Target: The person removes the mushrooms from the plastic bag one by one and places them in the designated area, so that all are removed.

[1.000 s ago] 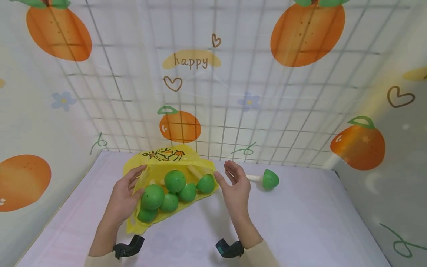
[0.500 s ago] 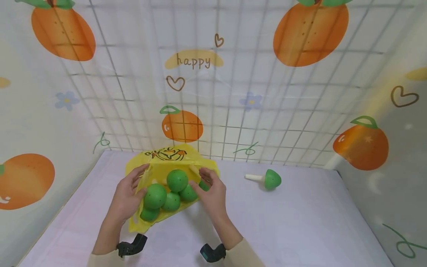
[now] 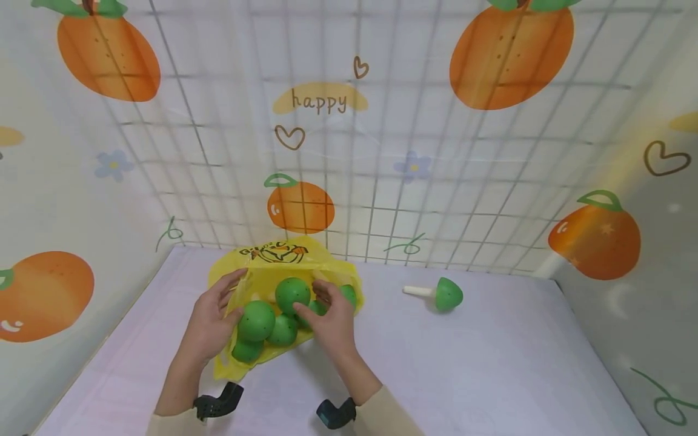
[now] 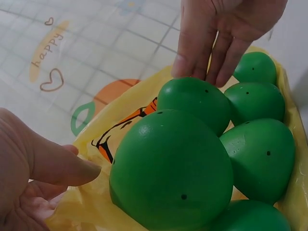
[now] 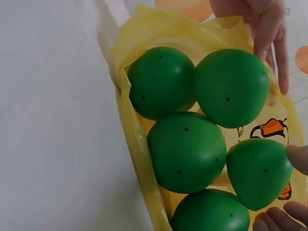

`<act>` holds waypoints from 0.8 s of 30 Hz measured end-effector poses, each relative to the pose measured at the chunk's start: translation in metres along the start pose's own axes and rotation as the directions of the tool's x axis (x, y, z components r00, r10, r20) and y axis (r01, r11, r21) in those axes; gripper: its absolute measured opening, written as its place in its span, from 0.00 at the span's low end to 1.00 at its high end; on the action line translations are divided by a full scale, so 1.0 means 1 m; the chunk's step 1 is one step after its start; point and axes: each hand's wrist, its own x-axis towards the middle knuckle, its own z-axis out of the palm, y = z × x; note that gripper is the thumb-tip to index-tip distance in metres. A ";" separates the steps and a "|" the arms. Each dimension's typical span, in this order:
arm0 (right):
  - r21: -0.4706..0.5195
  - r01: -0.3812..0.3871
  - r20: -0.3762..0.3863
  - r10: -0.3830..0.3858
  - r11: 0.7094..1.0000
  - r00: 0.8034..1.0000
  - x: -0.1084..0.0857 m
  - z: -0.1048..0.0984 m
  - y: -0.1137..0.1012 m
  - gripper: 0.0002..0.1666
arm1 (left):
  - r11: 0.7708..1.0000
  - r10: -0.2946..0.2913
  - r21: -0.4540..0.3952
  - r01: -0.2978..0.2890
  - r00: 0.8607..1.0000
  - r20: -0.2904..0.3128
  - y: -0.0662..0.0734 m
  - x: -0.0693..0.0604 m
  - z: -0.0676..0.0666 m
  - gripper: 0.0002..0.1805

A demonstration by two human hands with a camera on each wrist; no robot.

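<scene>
A yellow plastic bag (image 3: 259, 357) lies with its mouth toward me, holding several green toy mushrooms (image 3: 256, 321) with black-dotted caps. At the bag's left edge my left hand (image 3: 209, 321) grips the plastic between thumb and fingers, as the left wrist view (image 4: 43, 163) also shows. My right hand (image 3: 332, 318) reaches into the mouth, its fairly straight fingers spread around the uppermost mushroom (image 3: 292, 295). In the right wrist view its thumb (image 5: 299, 159) meets that green cap (image 5: 260, 173), with the fingers lower down. Most stems in the bag are hidden.
One more green toy mushroom (image 3: 448, 295) with a white stem lies on the pale table (image 3: 491, 363), right of the bag. A white curtain (image 3: 414, 206) printed with oranges hangs over a wire grid behind the table. Curtained walls flank both sides.
My right hand has moved left from the bag's right edge to the uppermost mushroom inside. The left hand keeps its grip on the bag; the view has shifted slightly.
</scene>
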 end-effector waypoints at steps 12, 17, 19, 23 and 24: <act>-0.086 -0.003 0.008 0.003 0.996 1.000 0.002 0.012 -0.003 0.40 | 1.000 -0.019 0.022 0.019 1.000 -0.006 0.001 -0.001 -0.001 0.39; -0.101 -0.009 0.001 0.009 0.995 1.000 0.003 0.016 -0.003 0.41 | 0.999 -0.019 0.030 0.019 1.000 -0.006 0.001 0.000 -0.001 0.39; -0.108 -0.006 -0.004 0.006 0.994 1.000 0.003 0.017 -0.004 0.40 | 0.999 -0.022 0.030 0.022 1.000 -0.006 0.001 0.000 -0.001 0.39; -0.112 -0.003 -0.017 0.001 0.994 1.000 0.004 0.017 -0.004 0.39 | 0.999 -0.022 0.025 0.023 1.000 -0.005 0.002 0.000 -0.001 0.39; -0.111 -0.003 -0.023 0.001 0.994 1.000 0.004 0.017 -0.005 0.38 | 0.999 -0.022 0.024 0.022 1.000 -0.005 0.002 0.000 -0.001 0.39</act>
